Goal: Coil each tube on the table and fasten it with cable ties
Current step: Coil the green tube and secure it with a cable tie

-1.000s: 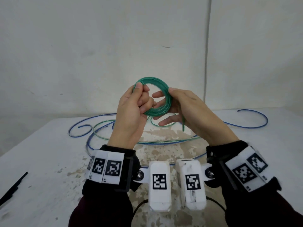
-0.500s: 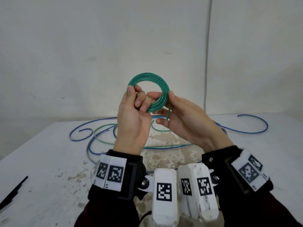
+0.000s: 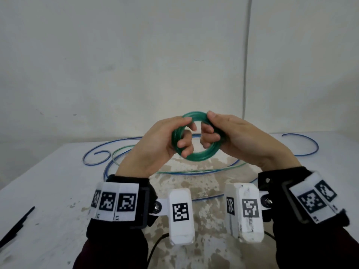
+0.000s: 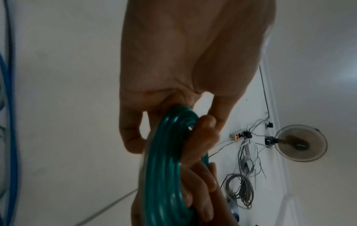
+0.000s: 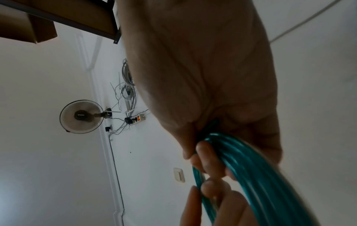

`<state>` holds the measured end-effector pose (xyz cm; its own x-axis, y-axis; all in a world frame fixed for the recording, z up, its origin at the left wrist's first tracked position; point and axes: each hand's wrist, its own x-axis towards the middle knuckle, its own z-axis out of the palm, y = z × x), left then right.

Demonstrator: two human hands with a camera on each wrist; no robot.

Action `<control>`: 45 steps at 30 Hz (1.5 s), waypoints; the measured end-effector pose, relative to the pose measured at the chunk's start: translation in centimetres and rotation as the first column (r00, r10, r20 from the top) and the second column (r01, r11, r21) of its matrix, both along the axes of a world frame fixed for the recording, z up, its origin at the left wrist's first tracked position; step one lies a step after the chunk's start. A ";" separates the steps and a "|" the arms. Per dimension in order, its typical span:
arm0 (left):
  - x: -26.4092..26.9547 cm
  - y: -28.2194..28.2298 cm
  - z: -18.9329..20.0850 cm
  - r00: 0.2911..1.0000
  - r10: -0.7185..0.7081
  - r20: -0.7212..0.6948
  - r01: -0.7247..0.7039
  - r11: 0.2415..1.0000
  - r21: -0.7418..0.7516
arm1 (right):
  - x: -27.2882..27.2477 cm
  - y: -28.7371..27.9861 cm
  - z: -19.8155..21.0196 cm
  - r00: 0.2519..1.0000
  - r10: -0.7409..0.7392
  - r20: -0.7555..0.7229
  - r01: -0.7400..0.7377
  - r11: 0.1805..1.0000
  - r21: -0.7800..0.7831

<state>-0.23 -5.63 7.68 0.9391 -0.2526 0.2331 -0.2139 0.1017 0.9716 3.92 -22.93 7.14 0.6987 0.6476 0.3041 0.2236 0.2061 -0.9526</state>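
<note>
A tight coil of green tube [image 3: 200,156] [image 4: 164,172] [image 5: 257,168] is held in the air above the white table [image 3: 48,191]. My left hand [image 3: 171,140] grips its left side, fingers curled through the ring. My right hand [image 3: 215,133] grips the right side, thumb on top and fingers curled through from inside. Loose blue tube [image 3: 303,150] and a thin green tube [image 3: 124,150] lie spread on the table behind the hands. No loose tail of the coil shows.
Something black and thin [image 3: 17,228], perhaps a cable tie, lies at the table's left front edge. The wall stands right behind the table. Worn, stained patches [image 3: 196,181] mark the table's middle.
The coil has come down from upright in front of the wall to lower and more tilted. My right hand shifted from pinching the tube's loose end to gripping the ring's right side.
</note>
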 end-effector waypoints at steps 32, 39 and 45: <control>-2.6 1.9 -0.2 0.908 0.369 0.197 -0.377 0.926 0.003 | -2.6 5.8 -0.6 0.971 -0.233 -0.055 0.232 0.972 -0.035; -8.3 11.4 -1.0 0.876 0.481 0.024 -0.409 0.717 0.564 | -4.7 11.4 -3.2 0.982 -0.149 -0.115 0.144 0.988 -0.053; -11.0 22.8 -3.2 0.747 0.651 0.133 -0.154 -0.024 0.988 | -8.2 18.2 -4.7 0.983 0.068 -0.170 -0.096 0.982 -0.165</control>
